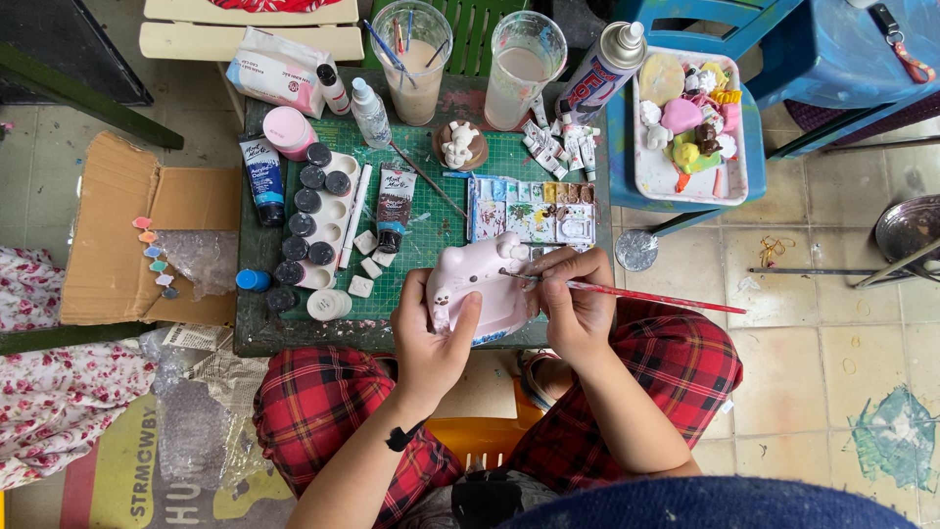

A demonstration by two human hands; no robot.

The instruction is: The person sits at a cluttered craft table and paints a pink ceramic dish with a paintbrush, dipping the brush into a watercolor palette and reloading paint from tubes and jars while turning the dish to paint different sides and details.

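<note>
My left hand [431, 333] grips a pale pink animal-shaped figurine [480, 284] from its left side, thumb lying across its front. My right hand [573, 294] holds a thin red-handled paintbrush [666, 298] like a pen, its tip touching the figurine's upper right part. The figurine is held over the near edge of a small table covered by a green cutting mat [431, 211]. A paint palette [532, 208] with mixed colours lies just beyond my hands.
On the mat stand paint tubes [262, 176], a row of dark paint pots [311, 211], two cups of cloudy water [416, 59], a spray can [599, 69] and a small white figure [460, 145]. A tray of coloured figurines [690, 122] sits on a blue stool at right; cardboard [117, 235] lies left.
</note>
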